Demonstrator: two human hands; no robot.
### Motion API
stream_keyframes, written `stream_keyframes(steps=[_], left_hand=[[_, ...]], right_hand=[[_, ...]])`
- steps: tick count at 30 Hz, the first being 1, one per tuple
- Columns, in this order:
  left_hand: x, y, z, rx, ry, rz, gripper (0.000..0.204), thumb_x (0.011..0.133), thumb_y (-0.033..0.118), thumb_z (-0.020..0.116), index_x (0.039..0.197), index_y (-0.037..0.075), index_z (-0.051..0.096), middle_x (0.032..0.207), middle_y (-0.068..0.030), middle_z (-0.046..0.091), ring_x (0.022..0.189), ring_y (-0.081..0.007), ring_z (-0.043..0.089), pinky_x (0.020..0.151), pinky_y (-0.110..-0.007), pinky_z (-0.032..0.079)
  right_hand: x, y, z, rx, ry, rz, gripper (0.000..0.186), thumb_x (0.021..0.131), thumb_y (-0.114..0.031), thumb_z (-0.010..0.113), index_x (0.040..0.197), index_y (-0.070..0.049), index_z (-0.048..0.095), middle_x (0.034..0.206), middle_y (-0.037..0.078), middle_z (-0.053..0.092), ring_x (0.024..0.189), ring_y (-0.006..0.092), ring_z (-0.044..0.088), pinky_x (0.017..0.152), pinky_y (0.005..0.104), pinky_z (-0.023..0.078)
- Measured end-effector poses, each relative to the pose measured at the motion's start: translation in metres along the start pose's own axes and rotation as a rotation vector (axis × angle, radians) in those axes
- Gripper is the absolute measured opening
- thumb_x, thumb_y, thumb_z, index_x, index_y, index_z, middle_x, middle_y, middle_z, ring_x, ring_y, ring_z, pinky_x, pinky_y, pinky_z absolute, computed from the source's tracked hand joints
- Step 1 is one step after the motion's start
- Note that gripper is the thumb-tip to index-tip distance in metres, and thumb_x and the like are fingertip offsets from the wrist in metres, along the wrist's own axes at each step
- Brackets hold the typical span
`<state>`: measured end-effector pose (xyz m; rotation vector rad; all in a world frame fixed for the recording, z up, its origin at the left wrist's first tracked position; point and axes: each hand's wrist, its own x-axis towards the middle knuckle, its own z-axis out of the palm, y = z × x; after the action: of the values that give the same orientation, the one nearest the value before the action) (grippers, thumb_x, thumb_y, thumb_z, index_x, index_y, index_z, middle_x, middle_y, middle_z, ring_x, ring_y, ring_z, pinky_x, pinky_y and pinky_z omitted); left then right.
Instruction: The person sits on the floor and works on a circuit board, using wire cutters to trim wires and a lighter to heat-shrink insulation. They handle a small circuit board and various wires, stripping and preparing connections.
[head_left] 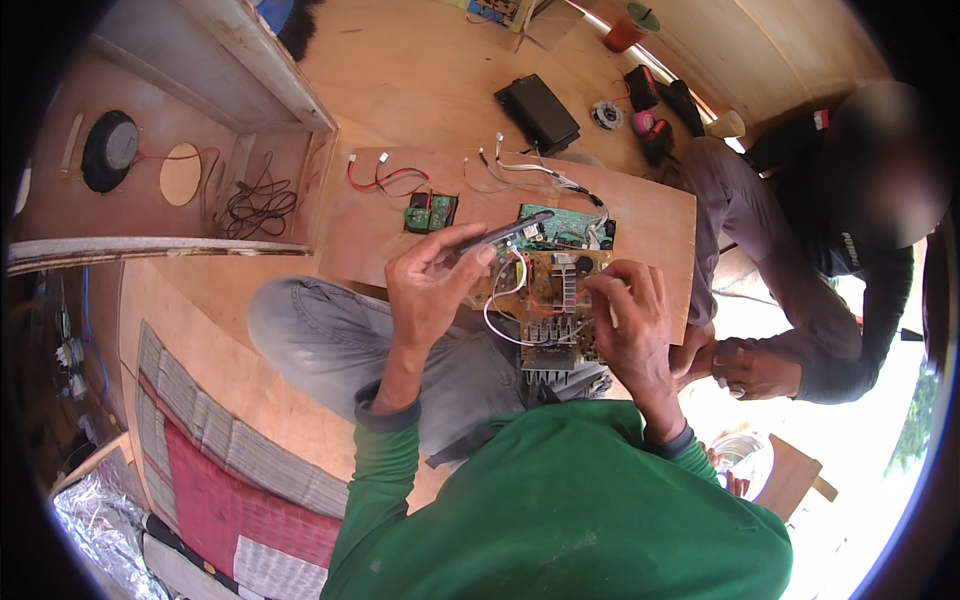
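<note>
Left hand (432, 285): grasping a dark slim tool (505, 233), long axis slanting up toward the plywood board's far right corner.
Right hand (625, 315): fingers pinched on the brown circuit board (545, 290) at the plywood board's (650, 215) near edge.
Around: green circuit board (560, 225) just behind; small green module (430, 212) with red wires farther left.
Labels: cannot tell.

My left hand (432, 290) has a dark glossy plastic tool (505, 233); under my right hand (632, 320), matt tan circuit board (545, 285) w/ ribbed bare-metal heatsink (548, 355). Plywood panel (650, 215) beneath: smooth, matt. Trousers (340, 345): grey cloth.
</note>
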<state>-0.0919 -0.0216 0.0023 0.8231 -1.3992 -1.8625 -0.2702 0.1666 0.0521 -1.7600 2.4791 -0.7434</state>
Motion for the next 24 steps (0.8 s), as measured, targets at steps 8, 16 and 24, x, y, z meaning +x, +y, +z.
stream_keyframes(steps=[8,16,24], left_hand=[[0.004,-0.006,-0.01,-0.173,0.061,-0.086,0.03,0.098,0.01,0.079,0.123,-0.006,0.074,0.106,-0.0106,0.078,0.086,-0.0111,0.073,0.069,-0.023,0.059],[0.011,-0.011,-0.002,-0.335,0.024,-0.177,0.03,0.1,0.014,0.078,0.122,-0.006,0.074,0.098,-0.0084,0.077,0.075,-0.0095,0.069,0.069,-0.024,0.057],[0.009,-0.015,-0.016,-0.323,0.063,-0.172,0.034,0.1,0.018,0.079,0.124,-0.005,0.074,0.092,-0.0068,0.077,0.071,-0.0105,0.069,0.067,-0.025,0.056]], right_hand=[[0.048,0.017,-0.016,0.32,0.216,0.072,0.017,0.086,0.007,0.082,0.094,-0.001,0.069,0.098,0.013,0.072,0.085,0.0222,0.071,0.075,0.0331,0.055],[0.068,0.024,-0.026,0.249,0.237,-0.054,0.017,0.089,0.009,0.078,0.098,-0.001,0.068,0.1,0.013,0.074,0.093,0.0253,0.072,0.084,0.0364,0.057],[0.075,0.009,-0.014,0.253,0.176,-0.063,0.015,0.091,0.013,0.073,0.099,0.001,0.068,0.099,0.014,0.074,0.095,0.0266,0.073,0.085,0.0368,0.058]])
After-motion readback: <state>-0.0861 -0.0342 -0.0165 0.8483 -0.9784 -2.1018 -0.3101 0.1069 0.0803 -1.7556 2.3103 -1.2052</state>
